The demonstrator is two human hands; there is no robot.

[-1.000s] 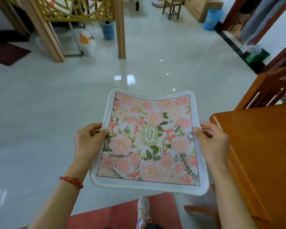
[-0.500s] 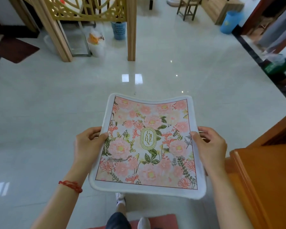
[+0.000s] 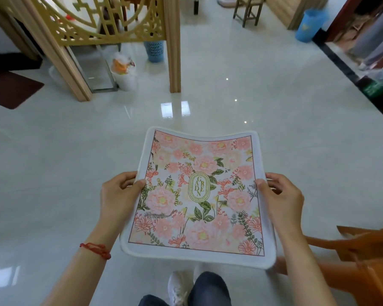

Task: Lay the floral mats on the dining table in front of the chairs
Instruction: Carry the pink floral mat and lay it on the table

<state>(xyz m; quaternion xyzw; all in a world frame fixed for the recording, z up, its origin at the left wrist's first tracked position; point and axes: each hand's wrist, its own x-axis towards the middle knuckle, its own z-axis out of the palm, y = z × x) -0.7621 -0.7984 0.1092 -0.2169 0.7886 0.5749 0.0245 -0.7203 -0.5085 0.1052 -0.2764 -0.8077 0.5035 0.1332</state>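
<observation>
A floral mat (image 3: 199,195), white-bordered with pink flowers and a green "GARDEN" oval, is held flat in the air over the tiled floor, its middle sagging a little. My left hand (image 3: 117,195) grips its left edge with the thumb on top. My right hand (image 3: 281,197) grips its right edge the same way. Only a blurred orange-brown wooden piece of the dining furniture (image 3: 367,261) shows at the lower right, beside and below the mat's right corner.
Glossy pale floor tiles spread ahead. A carved wooden screen with a post (image 3: 173,51) stands at the back left, with a white bucket (image 3: 124,74) and a blue basket (image 3: 155,50) near it. A blue bin (image 3: 310,25) and a small chair (image 3: 248,9) are farther back.
The view has swung left and away from the orange table, which has slid almost out of frame at the right. Both hands still hold the mat the same way.
</observation>
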